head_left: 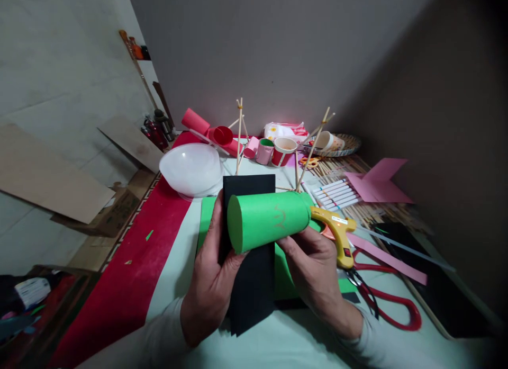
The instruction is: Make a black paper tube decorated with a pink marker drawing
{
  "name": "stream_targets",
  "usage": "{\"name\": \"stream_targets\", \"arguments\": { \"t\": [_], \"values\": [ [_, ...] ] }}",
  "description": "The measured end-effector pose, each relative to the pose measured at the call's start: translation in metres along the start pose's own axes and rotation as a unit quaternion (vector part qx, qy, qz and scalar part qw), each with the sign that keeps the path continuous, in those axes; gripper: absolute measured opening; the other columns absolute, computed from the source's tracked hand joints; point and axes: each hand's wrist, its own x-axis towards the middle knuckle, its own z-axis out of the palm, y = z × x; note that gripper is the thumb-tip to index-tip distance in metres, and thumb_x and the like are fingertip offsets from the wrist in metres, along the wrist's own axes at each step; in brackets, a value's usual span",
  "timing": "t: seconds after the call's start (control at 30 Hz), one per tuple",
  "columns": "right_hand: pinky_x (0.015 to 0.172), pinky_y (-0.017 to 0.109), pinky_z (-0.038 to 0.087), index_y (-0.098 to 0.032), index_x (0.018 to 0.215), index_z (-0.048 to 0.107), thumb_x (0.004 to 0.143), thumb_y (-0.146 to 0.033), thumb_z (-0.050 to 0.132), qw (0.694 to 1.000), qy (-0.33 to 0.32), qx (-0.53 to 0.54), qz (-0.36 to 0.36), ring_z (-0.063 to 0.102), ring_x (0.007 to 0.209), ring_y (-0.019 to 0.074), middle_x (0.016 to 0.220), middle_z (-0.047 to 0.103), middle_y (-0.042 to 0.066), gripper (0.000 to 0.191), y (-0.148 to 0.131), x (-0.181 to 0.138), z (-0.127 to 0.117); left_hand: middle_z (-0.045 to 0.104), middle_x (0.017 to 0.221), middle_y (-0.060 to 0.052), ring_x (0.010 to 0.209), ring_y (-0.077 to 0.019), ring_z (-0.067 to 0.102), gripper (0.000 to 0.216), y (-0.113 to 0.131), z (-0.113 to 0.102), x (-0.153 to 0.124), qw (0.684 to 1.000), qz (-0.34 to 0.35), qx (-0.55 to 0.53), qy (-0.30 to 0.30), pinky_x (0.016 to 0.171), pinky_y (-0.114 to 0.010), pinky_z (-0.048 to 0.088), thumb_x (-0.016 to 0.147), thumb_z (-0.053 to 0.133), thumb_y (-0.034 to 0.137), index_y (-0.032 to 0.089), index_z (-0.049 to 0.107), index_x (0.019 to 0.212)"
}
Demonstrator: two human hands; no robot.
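A green paper-covered tube (270, 221) lies sideways in front of me, with a faint curved line drawn on its side. My right hand (315, 263) grips the tube from below near its right end. With my left hand (210, 284) I pinch a folded black paper strip (252, 292), which stands upright behind the tube. My left thumb rests by the tube's closed left end. Beneath both hands lies green paper (283, 273). A yellow glue gun (340, 234) is just beyond my right hand, beside red-handled scissors (410, 312).
Behind are a white plastic bowl (192, 170), paper cups (284, 151), red tubes (196, 122) and tied stick frames (240, 125). To the right lie markers (337, 194), folded pink paper (379, 183), wooden sticks and a dark tablet-like board (440, 284). A wall closes off the back.
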Motion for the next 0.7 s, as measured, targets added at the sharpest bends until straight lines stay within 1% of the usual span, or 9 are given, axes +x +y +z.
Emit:
{"name": "stream_targets", "arguments": {
  "t": [0.13, 0.2, 0.27, 0.4, 0.47, 0.53, 0.6, 0.67, 0.7],
  "values": [
    [0.076, 0.027, 0.057, -0.026, 0.086, 0.082, 0.086, -0.031, 0.082, 1.0, -0.004, -0.012, -0.002, 0.066, 0.079, 0.0167, 0.083, 0.074, 0.001, 0.005, 0.001, -0.001, -0.003, 0.057, 0.156, -0.002, 0.154, -0.0276, 0.039, 0.073, -0.003, -0.004, -0.001, 0.998, 0.034, 0.027, -0.047, 0.122, -0.027, 0.034, 0.075, 0.085, 0.011, 0.028, 0.065, 0.143],
    [0.078, 0.027, 0.056, -0.028, 0.089, 0.083, 0.087, -0.031, 0.081, 1.0, -0.014, -0.015, -0.005, 0.066, 0.082, 0.0163, 0.085, 0.075, 0.0, 0.004, 0.002, 0.0, -0.005, 0.056, 0.157, -0.001, 0.153, -0.0273, 0.04, 0.071, -0.004, -0.006, -0.003, 0.996, 0.04, 0.039, -0.072, 0.123, -0.028, 0.032, 0.08, 0.081, 0.011, 0.028, 0.062, 0.146],
    [0.08, 0.026, 0.056, -0.029, 0.091, 0.083, 0.088, -0.032, 0.08, 1.0, -0.02, -0.016, -0.008, 0.067, 0.083, 0.0157, 0.087, 0.075, 0.0, 0.005, 0.004, 0.0, -0.006, 0.056, 0.157, -0.002, 0.154, -0.0286, 0.039, 0.069, -0.003, -0.007, -0.005, 0.996, 0.031, 0.03, -0.082, 0.125, -0.031, 0.03, 0.082, 0.079, 0.013, 0.027, 0.061, 0.147],
    [0.077, 0.028, 0.057, -0.027, 0.093, 0.082, 0.088, -0.034, 0.08, 0.999, -0.024, -0.032, -0.013, 0.066, 0.081, 0.0165, 0.086, 0.075, 0.001, 0.009, 0.006, 0.001, -0.008, 0.061, 0.152, -0.006, 0.155, -0.0344, 0.037, 0.062, -0.001, -0.005, -0.007, 0.997, -0.019, -0.044, -0.058, 0.128, -0.041, 0.029, 0.083, 0.079, 0.02, 0.024, 0.065, 0.143],
    [0.074, 0.029, 0.057, -0.025, 0.09, 0.082, 0.088, -0.036, 0.08, 0.998, -0.023, -0.054, -0.02, 0.065, 0.077, 0.0173, 0.083, 0.075, 0.001, 0.012, 0.003, 0.002, -0.007, 0.066, 0.146, -0.008, 0.153, -0.0354, 0.039, 0.053, 0.0, -0.003, -0.006, 0.995, -0.032, -0.082, -0.044, 0.126, -0.042, 0.033, 0.084, 0.078, 0.029, 0.022, 0.071, 0.136],
    [0.068, 0.029, 0.056, -0.023, 0.084, 0.08, 0.087, -0.036, 0.079, 0.996, -0.022, -0.076, -0.036, 0.064, 0.072, 0.0175, 0.077, 0.073, 0.002, 0.013, -0.002, 0.004, -0.005, 0.072, 0.136, -0.009, 0.149, -0.0345, 0.046, 0.042, 0.0, -0.002, -0.003, 0.993, -0.028, -0.112, -0.026, 0.122, -0.039, 0.04, 0.087, 0.077, 0.038, 0.02, 0.077, 0.125],
    [0.066, 0.029, 0.057, -0.023, 0.079, 0.078, 0.087, -0.031, 0.078, 0.994, -0.028, -0.086, -0.064, 0.065, 0.07, 0.0178, 0.075, 0.073, 0.001, 0.011, -0.008, 0.006, -0.002, 0.079, 0.12, -0.008, 0.141, -0.0325, 0.056, 0.033, -0.001, -0.003, 0.001, 0.991, -0.031, -0.128, 0.002, 0.115, -0.035, 0.048, 0.087, 0.078, 0.043, 0.021, 0.081, 0.111],
    [0.072, 0.031, 0.059, -0.024, 0.079, 0.077, 0.087, -0.022, 0.075, 0.991, -0.045, -0.086, -0.093, 0.07, 0.076, 0.0191, 0.077, 0.074, 0.0, 0.008, -0.014, 0.008, 0.001, 0.081, 0.107, -0.007, 0.13, -0.0311, 0.064, 0.029, -0.003, -0.006, 0.005, 0.99, -0.058, -0.129, 0.015, 0.109, -0.035, 0.053, 0.085, 0.081, 0.042, 0.021, 0.082, 0.105],
    [0.076, 0.032, 0.061, -0.024, 0.081, 0.077, 0.087, -0.018, 0.073, 0.989, -0.055, -0.088, -0.103, 0.073, 0.081, 0.02, 0.08, 0.076, 0.0, 0.01, -0.016, 0.008, 0.001, 0.081, 0.103, -0.007, 0.125, -0.031, 0.068, 0.029, -0.005, -0.008, 0.006, 0.988, -0.079, -0.13, 0.009, 0.106, -0.036, 0.055, 0.085, 0.082, 0.041, 0.02, 0.081, 0.105]
  ]
}}
